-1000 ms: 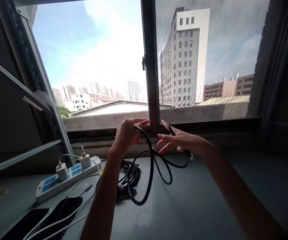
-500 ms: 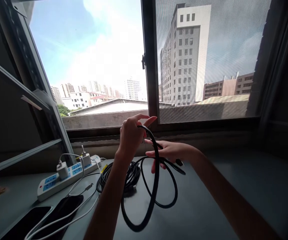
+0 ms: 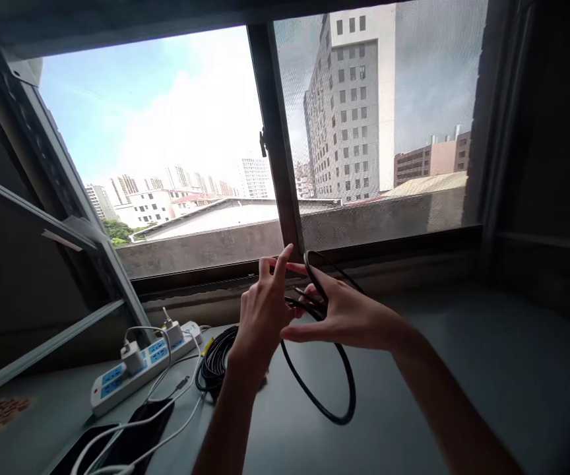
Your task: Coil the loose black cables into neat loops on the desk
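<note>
A black cable (image 3: 349,389) hangs in loose loops between my two hands, above the table. My left hand (image 3: 261,316) is at the left side of the loops, its index finger pointing up and its lower fingertips closed at the cable, partly hidden behind the hand. From the right, my right hand (image 3: 351,313) reaches through the loops. Its thumb and index finger stretch toward my left hand, while the other fingers curl at the cable. One strand rises in a narrow bend over the right index finger. Behind my left wrist lies a coiled bundle of black cable (image 3: 214,359).
A white power strip (image 3: 117,389) with plugged-in chargers stands at the left, beside white charging cables (image 3: 166,412) and dark phones (image 3: 136,439). A metal frame (image 3: 80,191) rises at the left. Behind the table (image 3: 413,389) is a window (image 3: 278,165).
My right hand has moved in closer to my left, with its thumb now nearer the camera. The big front loop has been drawn up, leaving a smaller loop below. The view has tilted and shifted.
</note>
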{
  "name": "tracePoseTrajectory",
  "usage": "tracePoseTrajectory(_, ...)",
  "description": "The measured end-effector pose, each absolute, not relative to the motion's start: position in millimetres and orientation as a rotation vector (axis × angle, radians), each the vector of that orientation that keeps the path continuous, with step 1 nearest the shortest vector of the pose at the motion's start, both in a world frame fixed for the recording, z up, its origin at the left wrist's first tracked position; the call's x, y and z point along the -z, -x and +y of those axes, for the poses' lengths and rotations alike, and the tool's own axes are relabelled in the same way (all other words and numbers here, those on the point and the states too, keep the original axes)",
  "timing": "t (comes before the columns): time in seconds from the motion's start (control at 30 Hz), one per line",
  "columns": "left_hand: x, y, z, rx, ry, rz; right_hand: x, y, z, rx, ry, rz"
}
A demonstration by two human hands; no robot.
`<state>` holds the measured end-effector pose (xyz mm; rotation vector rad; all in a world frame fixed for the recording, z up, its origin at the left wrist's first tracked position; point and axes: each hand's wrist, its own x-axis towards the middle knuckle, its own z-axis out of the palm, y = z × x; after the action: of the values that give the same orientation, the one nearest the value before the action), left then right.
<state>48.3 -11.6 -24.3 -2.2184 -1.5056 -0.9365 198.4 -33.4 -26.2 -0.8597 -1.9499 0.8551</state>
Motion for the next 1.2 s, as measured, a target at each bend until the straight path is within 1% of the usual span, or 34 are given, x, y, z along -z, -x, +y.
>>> tracePoseTrajectory(0.07, 23, -55, -18, 0.954, 2.15, -1.492, 26, -200, -42, -0.701, 0.872, -1.976)
tracePoseTrajectory(0.17, 20, -59, -25, 1.124, 2.135, -1.415, 19, -209, -53, -0.608, 0.826, -1.95)
tracePoseTrajectory(0.27, 20, -65, -34, 1.298, 2.3, -1.288, 10, -222, -69, -0.552, 0.785, -1.88)
tracePoseTrajectory(0.4, 29, -78, -51, 1.602, 2.548, -1.149, 7, -237, -97, -0.424, 0.876, -1.818)
tracePoseTrajectory(0.5, 41, -83, -68, 1.877, 2.446, -1.154, 10, -240, -112, -0.412, 0.89, -1.869)
tracePoseTrajectory(0.6, 54, -76, -86, 2.001, 2.435, -1.173, 17, -237, -120, -0.461, 0.882, -2.021)
tracePoseTrajectory(0.7, 71, -65, -107, 2.111, 2.567, -1.315, 25, -230, -124, -0.507, 0.88, -2.194)
tracePoseTrajectory(0.8, 87, -58, -136, 2.295, 2.523, -1.685, 40, -226, -130, -0.518, 0.932, -2.245)
tracePoseTrajectory(0.9, 98, -58, -173, 2.671, 2.318, -2.004, 60, -224, -136, -0.393, 1.072, -2.146)
tracePoseTrajectory(0.97, 100, -60, -195, 2.92, 2.198, -2.023, 73, -223, -138, -0.254, 1.152, -2.12)
tracePoseTrajectory(1.03, 100, -64, -211, 2.978, 2.164, -1.947, 83, -222, -139, -0.198, 1.196, -2.152)
tracePoseTrajectory(1.1, 98, -68, -220, 2.928, 2.189, -1.859, 88, -221, -142, -0.278, 1.202, -2.195)
tracePoseTrajectory(1.2, 94, -73, -224, 2.962, 2.262, -1.742, 87, -226, -149, -0.553, 1.197, -2.202)
